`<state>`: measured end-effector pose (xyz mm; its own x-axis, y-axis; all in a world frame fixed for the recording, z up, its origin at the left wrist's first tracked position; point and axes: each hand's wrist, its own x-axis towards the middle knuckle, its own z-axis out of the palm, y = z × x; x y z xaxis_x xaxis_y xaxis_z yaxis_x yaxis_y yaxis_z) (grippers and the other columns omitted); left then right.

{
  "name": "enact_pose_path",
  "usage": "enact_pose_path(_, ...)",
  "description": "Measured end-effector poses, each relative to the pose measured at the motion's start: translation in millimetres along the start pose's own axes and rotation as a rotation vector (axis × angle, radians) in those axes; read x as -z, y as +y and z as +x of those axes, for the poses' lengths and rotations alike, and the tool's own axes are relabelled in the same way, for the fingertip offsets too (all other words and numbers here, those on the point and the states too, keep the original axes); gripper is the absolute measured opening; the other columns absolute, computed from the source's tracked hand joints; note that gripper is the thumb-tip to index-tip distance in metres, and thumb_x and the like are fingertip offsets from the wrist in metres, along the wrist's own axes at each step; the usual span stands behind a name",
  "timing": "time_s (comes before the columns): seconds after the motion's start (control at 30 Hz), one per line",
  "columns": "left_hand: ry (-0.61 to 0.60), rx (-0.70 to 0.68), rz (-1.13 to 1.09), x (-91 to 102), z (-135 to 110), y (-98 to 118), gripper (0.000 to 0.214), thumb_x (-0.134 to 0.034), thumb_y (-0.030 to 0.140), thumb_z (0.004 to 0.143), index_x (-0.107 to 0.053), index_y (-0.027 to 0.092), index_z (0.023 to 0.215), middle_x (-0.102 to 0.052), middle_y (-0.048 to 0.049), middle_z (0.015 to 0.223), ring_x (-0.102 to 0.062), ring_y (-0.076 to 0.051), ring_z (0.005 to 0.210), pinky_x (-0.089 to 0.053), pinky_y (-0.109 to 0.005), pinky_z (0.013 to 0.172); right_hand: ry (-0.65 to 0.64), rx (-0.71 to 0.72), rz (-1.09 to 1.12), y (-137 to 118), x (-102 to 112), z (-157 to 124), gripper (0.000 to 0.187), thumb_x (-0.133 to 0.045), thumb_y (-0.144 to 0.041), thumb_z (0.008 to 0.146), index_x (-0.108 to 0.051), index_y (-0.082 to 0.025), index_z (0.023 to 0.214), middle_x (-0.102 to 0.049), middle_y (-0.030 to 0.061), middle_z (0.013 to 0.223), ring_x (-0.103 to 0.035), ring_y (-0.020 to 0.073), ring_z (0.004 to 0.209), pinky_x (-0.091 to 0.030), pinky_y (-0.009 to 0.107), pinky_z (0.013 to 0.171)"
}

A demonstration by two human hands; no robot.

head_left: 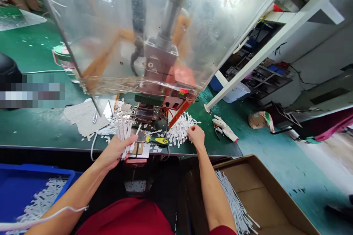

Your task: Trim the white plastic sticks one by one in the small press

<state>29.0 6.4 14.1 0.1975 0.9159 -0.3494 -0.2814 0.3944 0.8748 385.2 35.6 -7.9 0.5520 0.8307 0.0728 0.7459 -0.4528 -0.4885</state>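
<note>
My left hand [117, 149] is closed around a bunch of thin white strips [125, 132] that stand up out of it, in front of the press. To the right, my right hand [196, 136] has its fingers pinched together at the edge of a loose pile of white strips [179, 130]; what lies between the fingertips is hidden. Between the hands lies a scraper [158, 140] with a yellow and black handle. Behind it stands the press [149, 112], with small white scraps around its base.
A clear plastic shield [110, 18] hangs over the press. On the green table lie a white glove [224, 126] and crumpled paper [85, 117]. A blue bin [35, 170] at lower left and a cardboard box [261, 187] at lower right hold white strips. Someone sits at far left.
</note>
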Motion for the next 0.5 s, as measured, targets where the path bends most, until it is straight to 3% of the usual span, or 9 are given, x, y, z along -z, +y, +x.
enact_pose_path(0.07,0.024,-0.025,-0.053,5.1,-5.4,2.7,0.035,-0.079,0.043,0.070,-0.059,0.015,0.071,-0.051,0.0049,0.049,-0.040,-0.006,0.035,-0.030,-0.016,0.029,0.113,-0.033,0.224,-6.8,5.9,-3.1,0.010,-0.054,-0.028,0.077,-0.058,-0.020,0.071,-0.068,0.0036,0.071,-0.057,0.0165,0.061,-0.039,0.025,0.058)
enact_pose_path(0.13,0.021,-0.024,-0.134,11.9,-6.9,4.4,0.031,-0.078,0.039,0.072,-0.063,0.014,0.081,-0.056,0.0027,0.055,-0.045,-0.007,0.039,-0.032,-0.015,0.030,0.135,-0.053,0.562,-20.9,12.0,-15.1,0.017,-0.058,-0.036,0.077,-0.058,-0.020,0.080,-0.068,0.0025,0.071,-0.052,0.0132,0.050,-0.039,0.025,0.051)
enact_pose_path(0.23,-0.062,0.016,-0.250,21.2,-4.6,4.5,0.032,-0.076,0.030,0.075,-0.064,0.014,0.100,-0.063,-0.0009,0.065,-0.055,-0.010,0.048,-0.036,-0.014,0.032,-0.116,-0.079,1.018,-55.2,12.5,-52.0,0.031,-0.072,-0.045,0.069,-0.058,-0.019,0.082,-0.067,0.0005,0.067,-0.043,0.0083,0.041,-0.036,0.022,0.042)
enact_pose_path(0.37,-0.079,0.085,-0.353,26.2,-2.4,2.0,0.031,-0.073,0.024,0.078,-0.064,0.013,0.106,-0.062,-0.0006,0.064,-0.057,-0.010,0.049,-0.037,-0.013,0.032,-0.612,-0.179,1.267,-110.0,-14.3,-108.5,0.033,-0.082,-0.040,0.062,-0.061,-0.017,0.073,-0.066,0.0003,0.061,-0.042,0.0051,0.040,-0.037,0.018,0.040)
enact_pose_path(0.43,-0.072,0.104,-0.381,27.5,-2.9,0.9,0.029,-0.072,0.024,0.080,-0.064,0.013,0.106,-0.059,0.0007,0.062,-0.056,-0.009,0.048,-0.037,-0.012,0.032,-0.721,-0.209,1.306,-132.5,-33.6,-124.9,0.032,-0.082,-0.039,0.063,-0.061,-0.016,0.069,-0.066,0.0007,0.060,-0.043,0.0046,0.040,-0.037,0.017,0.040)
enact_pose_path(0.5,-0.078,0.099,-0.394,29.8,-3.7,0.0,0.029,-0.072,0.026,0.081,-0.065,0.012,0.105,-0.057,0.0017,0.061,-0.054,-0.008,0.047,-0.037,-0.012,0.032,-0.735,-0.209,1.312,-148.5,-50.4,-131.8,0.031,-0.080,-0.040,0.064,-0.060,-0.016,0.065,-0.066,0.0011,0.058,-0.042,0.0046,0.038,-0.035,0.017,0.038)
